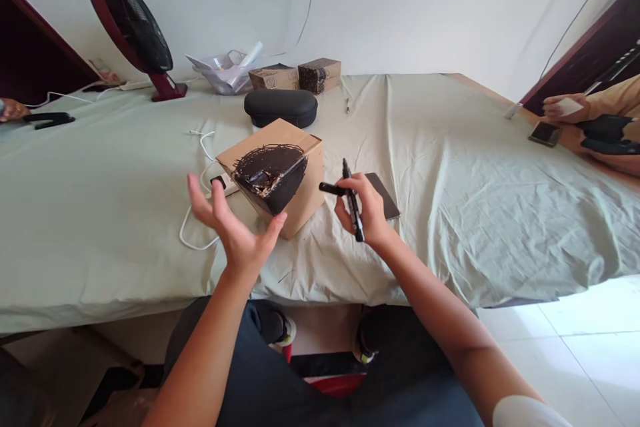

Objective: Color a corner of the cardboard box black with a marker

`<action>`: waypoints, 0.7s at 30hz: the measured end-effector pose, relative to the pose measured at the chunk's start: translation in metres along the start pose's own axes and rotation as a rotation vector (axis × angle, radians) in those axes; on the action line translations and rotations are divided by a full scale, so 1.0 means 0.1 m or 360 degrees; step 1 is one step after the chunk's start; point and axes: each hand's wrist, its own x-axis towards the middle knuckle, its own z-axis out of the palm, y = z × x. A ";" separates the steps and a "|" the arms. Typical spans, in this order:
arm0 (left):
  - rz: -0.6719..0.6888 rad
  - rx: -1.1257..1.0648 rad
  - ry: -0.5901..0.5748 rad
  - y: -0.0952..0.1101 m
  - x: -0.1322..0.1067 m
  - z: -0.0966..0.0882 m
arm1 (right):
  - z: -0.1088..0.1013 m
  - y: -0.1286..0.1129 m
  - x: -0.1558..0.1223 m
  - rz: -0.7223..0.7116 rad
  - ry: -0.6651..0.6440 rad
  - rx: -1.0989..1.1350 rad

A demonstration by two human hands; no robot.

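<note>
The right hand (370,208) grips a black marker (355,213); the left hand (241,237) spreads its fingers beside the cardboard box (309,190) on the tabletop (125,233). Black scribble (284,192) covers one corner; surrounding cardboard is bare, contents hidden. Behind: a closed black case (281,107), then a plastic basket (220,79) holding whitish items.

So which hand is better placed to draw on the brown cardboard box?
Probably the right hand: it holds a slim black marker beside the box. The left hand is spread open, holding no pen.
</note>
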 end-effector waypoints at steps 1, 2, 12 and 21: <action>0.0149 0.0008 0.0127 0.05 -0.01 -0.02 | 0.01 -0.10 0.00 -0.0088 -0.0014 0.0054; 0.0268 -0.0059 0.0172 0.11 -0.03 -0.03 | 0.01 -0.19 0.00 -0.0164 -0.0034 0.0099; -0.1084 -0.1395 -0.0232 0.79 -0.24 0.10 | -0.14 -0.69 -0.05 -0.0071 -0.0005 0.0440; -0.1435 -0.1699 -0.0386 0.80 -0.12 0.10 | -0.10 -0.72 -0.19 0.0728 -0.0018 0.1242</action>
